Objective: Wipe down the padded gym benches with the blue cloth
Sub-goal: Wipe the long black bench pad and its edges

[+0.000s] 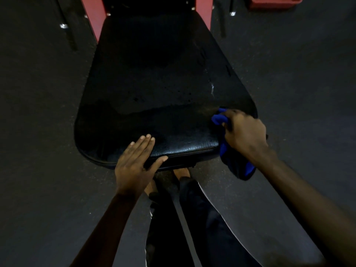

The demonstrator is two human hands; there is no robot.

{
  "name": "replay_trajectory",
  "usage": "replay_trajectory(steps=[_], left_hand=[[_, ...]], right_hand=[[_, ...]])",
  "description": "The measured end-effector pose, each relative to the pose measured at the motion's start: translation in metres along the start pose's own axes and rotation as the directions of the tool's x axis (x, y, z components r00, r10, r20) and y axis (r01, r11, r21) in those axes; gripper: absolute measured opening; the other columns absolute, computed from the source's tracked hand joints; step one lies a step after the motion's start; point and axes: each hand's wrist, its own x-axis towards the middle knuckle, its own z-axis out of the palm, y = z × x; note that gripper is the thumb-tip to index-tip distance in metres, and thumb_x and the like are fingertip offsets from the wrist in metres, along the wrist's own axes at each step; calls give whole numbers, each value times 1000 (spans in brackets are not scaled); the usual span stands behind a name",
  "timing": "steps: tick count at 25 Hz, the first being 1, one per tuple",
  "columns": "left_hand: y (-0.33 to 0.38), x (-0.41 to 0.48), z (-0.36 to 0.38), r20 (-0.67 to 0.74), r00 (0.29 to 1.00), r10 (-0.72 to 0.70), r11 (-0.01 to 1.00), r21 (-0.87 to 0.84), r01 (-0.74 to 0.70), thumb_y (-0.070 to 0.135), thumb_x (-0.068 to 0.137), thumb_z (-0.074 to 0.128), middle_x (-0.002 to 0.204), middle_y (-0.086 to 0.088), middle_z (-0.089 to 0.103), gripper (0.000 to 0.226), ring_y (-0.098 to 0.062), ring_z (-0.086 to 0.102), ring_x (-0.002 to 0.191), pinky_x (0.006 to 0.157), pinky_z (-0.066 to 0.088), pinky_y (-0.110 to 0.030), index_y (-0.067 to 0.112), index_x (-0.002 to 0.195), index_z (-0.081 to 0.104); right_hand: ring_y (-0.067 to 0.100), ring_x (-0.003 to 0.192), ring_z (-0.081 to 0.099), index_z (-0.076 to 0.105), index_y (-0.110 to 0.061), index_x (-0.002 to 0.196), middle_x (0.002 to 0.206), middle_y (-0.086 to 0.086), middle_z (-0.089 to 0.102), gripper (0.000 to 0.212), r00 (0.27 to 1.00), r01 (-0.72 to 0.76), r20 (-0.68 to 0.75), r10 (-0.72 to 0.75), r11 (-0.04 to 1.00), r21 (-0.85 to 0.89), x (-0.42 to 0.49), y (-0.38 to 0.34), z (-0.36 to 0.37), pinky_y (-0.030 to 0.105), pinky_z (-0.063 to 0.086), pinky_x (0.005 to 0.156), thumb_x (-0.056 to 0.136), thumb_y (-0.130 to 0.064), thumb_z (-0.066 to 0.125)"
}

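**Asker:** What fills the view?

**Describer:** A black bench pad [154, 89], seen from above by a person standing at its wide near end. It narrows toward its far end, where a red frame [90, 18] shows on either side of it. A dark floor [38, 122] surrounds the pad.

**Asker:** Where are the hands?

**Describer:** Both are at the pad's near end. The left hand [134, 162] lies flat on the near edge, left of the pad's middle. Its fingers are straight and together, its thumb is spread along the front seam, and it holds nothing.

**Asker:** And the other?

**Describer:** The right hand [244, 130] is at the pad's near right corner, fingers curled round a bunched blue cloth [218, 119]. Part of the cloth shows ahead of the knuckles, over the pad. The rest hangs off the pad's right edge, below the wrist.

**Asker:** Is the cloth pressed to the pad?

**Describer:** It appears to touch the surface at that corner, though the dim light makes this hard to confirm.

**Asker:** Any marks on the pad?

**Describer:** A pale streak [212, 89] on its right half, just beyond the cloth.

**Asker:** What else is there?

**Describer:** The person's legs [192, 218], in dark trousers, stand just before the pad's near edge. A red bin [275, 2] sits on the floor well beyond the pad's far right.
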Motion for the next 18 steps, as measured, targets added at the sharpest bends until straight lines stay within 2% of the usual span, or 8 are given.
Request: replay_trajectory(steps=[3, 5, 6, 10, 12, 14, 17, 18], left_hand=[[0, 0, 0, 2, 1000, 6, 1000, -10, -6, 53, 96, 61, 136, -6, 61, 55, -18, 58, 129, 109, 46, -42, 9, 129, 67], [0, 0, 1, -11, 1000, 7, 1000, -9, -8, 52, 96, 63, 136, -6, 62, 54, -18, 58, 129, 109, 47, -41, 9, 128, 68], [0, 0, 1, -19, 1000, 10, 1000, -7, -10, 51, 95, 64, 135, -6, 63, 54, -18, 59, 128, 108, 47, -41, 9, 128, 68], [-1, 1, 0, -31, 999, 27, 1000, 3, -27, 49, 93, 69, 135, -7, 63, 54, -19, 60, 127, 107, 48, -42, 8, 128, 67], [-1, 0, -1, -12, 1000, 25, 1000, -1, -25, 50, 94, 68, 136, -8, 62, 55, -19, 59, 129, 107, 48, -42, 8, 130, 66], [-2, 1, -3, 23, 1000, 8, 1000, -27, -8, 50, 93, 68, 138, -7, 61, 56, -19, 57, 131, 108, 47, -43, 8, 131, 65], [-3, 2, -8, 53, 999, 1, 999, -53, 2, 48, 95, 66, 139, -8, 60, 55, -18, 55, 133, 112, 44, -41, 8, 133, 64], [-4, 3, -11, 57, 998, 10, 998, -65, -6, 46, 96, 65, 140, -8, 60, 53, -18, 54, 133, 113, 43, -40, 7, 133, 64]], right_hand=[[40, 104, 65, 63, -20, 127, 119, 14, 69, 32, 997, -83, -13, 82, 994, -67, 58, -7, 9, 46, 52, 85, 95, -23, 55], [42, 109, 63, 64, -22, 129, 121, 16, 68, 35, 989, -144, 0, 145, 987, -70, 75, -21, 9, 44, 50, 89, 95, -25, 56], [40, 111, 63, 63, -24, 131, 122, 15, 68, 36, 992, -124, 10, 125, 990, -71, 70, -30, 10, 42, 49, 89, 96, -27, 57], [25, 113, 64, 58, -30, 137, 136, -1, 62, 39, 981, 186, 62, -186, 982, 19, 4, -61, 12, 37, 50, 87, 98, -37, 58], [22, 113, 64, 58, -32, 136, 139, -5, 59, 38, 966, 254, 48, -256, 966, 41, -4, -64, 15, 35, 50, 85, 98, -39, 58], [24, 110, 64, 60, -32, 132, 130, -2, 65, 35, 979, 198, 35, -200, 979, 35, 16, -63, 17, 36, 49, 84, 98, -39, 59], [35, 106, 65, 64, -29, 127, 117, 8, 70, 32, 1000, -24, -20, 24, 1000, 16, 55, -72, 21, 40, 49, 84, 98, -39, 59], [36, 107, 65, 64, -29, 128, 118, 9, 71, 33, 999, -43, -23, 43, 999, 7, 61, -84, 25, 40, 49, 85, 98, -39, 59]])
